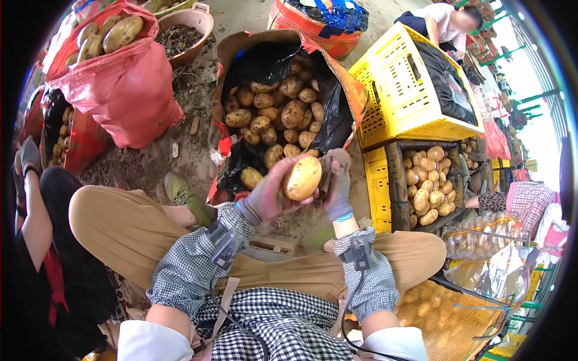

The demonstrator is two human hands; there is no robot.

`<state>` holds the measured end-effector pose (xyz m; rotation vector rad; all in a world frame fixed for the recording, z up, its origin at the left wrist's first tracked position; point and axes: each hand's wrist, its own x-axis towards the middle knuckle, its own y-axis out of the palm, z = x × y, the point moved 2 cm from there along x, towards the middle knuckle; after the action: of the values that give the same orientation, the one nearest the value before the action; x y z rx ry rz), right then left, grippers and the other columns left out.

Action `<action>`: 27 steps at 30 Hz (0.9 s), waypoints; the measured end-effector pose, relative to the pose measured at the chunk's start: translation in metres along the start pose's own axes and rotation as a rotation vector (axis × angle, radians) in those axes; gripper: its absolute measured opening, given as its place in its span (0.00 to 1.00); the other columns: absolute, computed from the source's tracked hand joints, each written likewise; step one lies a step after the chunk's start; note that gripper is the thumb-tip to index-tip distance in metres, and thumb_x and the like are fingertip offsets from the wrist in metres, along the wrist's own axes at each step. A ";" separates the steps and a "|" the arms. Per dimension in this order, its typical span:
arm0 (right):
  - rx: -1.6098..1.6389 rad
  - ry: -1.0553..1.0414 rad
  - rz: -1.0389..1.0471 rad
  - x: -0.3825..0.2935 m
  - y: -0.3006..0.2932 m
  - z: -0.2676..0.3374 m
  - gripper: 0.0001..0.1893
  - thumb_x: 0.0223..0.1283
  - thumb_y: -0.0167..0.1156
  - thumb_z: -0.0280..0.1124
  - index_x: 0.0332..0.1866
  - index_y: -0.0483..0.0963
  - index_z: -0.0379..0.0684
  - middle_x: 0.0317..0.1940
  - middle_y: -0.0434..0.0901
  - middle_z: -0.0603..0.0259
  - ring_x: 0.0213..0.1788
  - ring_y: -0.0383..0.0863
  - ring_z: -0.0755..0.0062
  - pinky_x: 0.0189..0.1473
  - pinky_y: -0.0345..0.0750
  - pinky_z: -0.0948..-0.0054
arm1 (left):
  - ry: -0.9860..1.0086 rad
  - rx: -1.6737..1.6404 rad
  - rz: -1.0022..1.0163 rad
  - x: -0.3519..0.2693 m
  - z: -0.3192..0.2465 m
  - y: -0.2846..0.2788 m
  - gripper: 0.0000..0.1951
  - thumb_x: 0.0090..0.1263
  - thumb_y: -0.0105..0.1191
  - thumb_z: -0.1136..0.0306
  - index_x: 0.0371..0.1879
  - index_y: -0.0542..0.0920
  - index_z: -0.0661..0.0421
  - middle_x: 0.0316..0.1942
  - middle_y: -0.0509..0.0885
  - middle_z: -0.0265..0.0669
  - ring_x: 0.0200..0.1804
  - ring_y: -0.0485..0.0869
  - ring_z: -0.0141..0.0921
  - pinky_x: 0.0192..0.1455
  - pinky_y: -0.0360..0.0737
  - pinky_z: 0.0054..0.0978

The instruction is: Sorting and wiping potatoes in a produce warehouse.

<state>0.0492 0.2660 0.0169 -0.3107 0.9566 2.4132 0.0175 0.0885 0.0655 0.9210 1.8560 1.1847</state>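
My left hand point(271, 192), in a dirty glove, grips a pale yellow potato point(303, 178) whose skin looks cleaner than most in the box. Close to its right side is my right hand point(336, 182), also gloved, closed on a brown-grey cloth point(335, 158); whether the cloth touches the potato is hard to tell. Both hands are over the near edge of a large cardboard box point(350, 92) lined with black plastic point(336, 119). Inside lie many soil-marked potatoes point(292, 115). Checked sleeve covers, with small devices strapped over them, reach to my wrists.
A pink sack of potatoes point(131, 90) and a basin of soil point(205, 22) stand at left. On the right, a yellow crate point(393, 99) rises behind a lined crate of potatoes point(456, 180). Other people sit at far left, upper right and right. Netted potatoes point(433, 316) lie lower right.
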 end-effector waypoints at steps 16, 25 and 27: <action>-1.152 -0.584 0.406 -0.059 0.072 0.012 0.43 0.33 0.65 0.14 0.64 0.65 0.43 0.58 0.70 0.58 0.60 0.71 0.62 0.64 0.69 0.66 | 0.048 -0.162 -0.155 0.006 0.032 -0.043 0.23 0.76 0.41 0.52 0.67 0.62 0.44 0.64 0.68 0.31 0.63 0.71 0.28 0.66 0.70 0.33; -0.373 -0.051 -0.058 0.010 -0.009 -0.011 0.31 0.57 0.64 0.25 0.65 0.59 0.34 0.52 0.74 0.59 0.51 0.76 0.71 0.56 0.73 0.76 | -0.048 -0.053 -0.094 0.000 0.012 -0.006 0.21 0.76 0.37 0.53 0.63 0.66 0.45 0.51 0.76 0.36 0.46 0.79 0.37 0.47 0.80 0.36; -0.587 -0.149 0.093 0.014 -0.011 -0.010 0.32 0.61 0.63 0.32 0.66 0.58 0.34 0.57 0.71 0.59 0.56 0.74 0.69 0.60 0.70 0.74 | 0.028 -0.143 -0.073 -0.002 0.003 -0.003 0.20 0.75 0.42 0.57 0.63 0.66 0.44 0.54 0.75 0.38 0.50 0.78 0.42 0.52 0.79 0.41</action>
<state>0.0439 0.2717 -0.0020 -0.2889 0.1830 2.7166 0.0202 0.0871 0.0618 0.7546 1.7858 1.2732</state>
